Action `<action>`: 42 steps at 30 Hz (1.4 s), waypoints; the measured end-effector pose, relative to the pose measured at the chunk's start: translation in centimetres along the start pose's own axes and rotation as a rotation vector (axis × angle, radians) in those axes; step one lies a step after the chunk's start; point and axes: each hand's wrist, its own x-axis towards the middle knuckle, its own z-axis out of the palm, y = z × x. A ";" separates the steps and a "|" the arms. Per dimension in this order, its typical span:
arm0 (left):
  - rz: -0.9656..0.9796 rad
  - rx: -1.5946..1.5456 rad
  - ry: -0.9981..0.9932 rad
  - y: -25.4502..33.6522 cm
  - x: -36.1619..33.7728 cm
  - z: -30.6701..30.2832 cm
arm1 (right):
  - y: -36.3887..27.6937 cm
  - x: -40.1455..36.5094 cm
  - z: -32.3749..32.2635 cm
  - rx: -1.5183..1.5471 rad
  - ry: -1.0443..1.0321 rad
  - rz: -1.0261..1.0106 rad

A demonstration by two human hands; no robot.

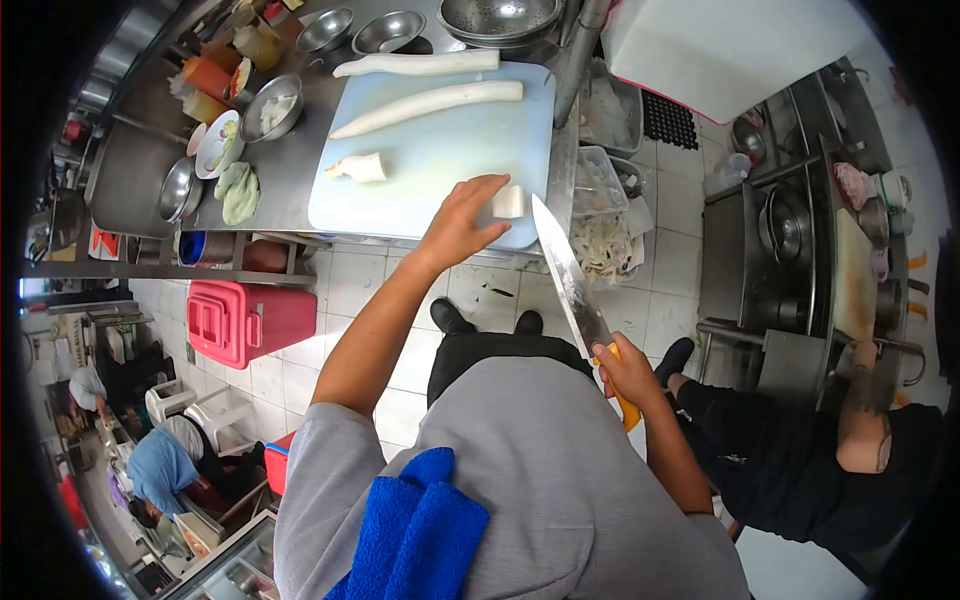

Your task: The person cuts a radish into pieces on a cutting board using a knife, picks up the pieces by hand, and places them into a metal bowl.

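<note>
My left hand (458,220) reaches over the near edge of a pale blue cutting board (440,160) and rests on a short white radish chunk (510,201). My right hand (625,372) grips the yellow handle of a large knife (567,275), blade pointing up toward the chunk, held off the board. Two long peeled white radishes (430,104) lie across the far part of the board. A cut radish end piece (360,168) sits at the board's left.
Steel bowls (390,32), a colander (498,17), sauce containers and a green cloth (238,192) crowd the counter. Tubs of radish peelings (605,240) stand right of the board. A red crate (245,320) sits on the floor. A person in black (800,460) works at my right.
</note>
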 end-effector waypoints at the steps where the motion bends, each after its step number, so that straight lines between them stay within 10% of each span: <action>1: 0.025 0.012 -0.003 0.1 0.2 0.2 | 0.3 0.0 0.0 -0.003 -0.006 -0.002; 26: -0.420 -0.409 -0.249 -2.3 4.6 -0.7 | -0.7 0.9 -0.8 -0.004 -0.025 -0.017; 42: -0.267 -0.322 0.173 -1.9 2.9 2.9 | -1.0 0.8 -1.0 -0.023 -0.021 -0.003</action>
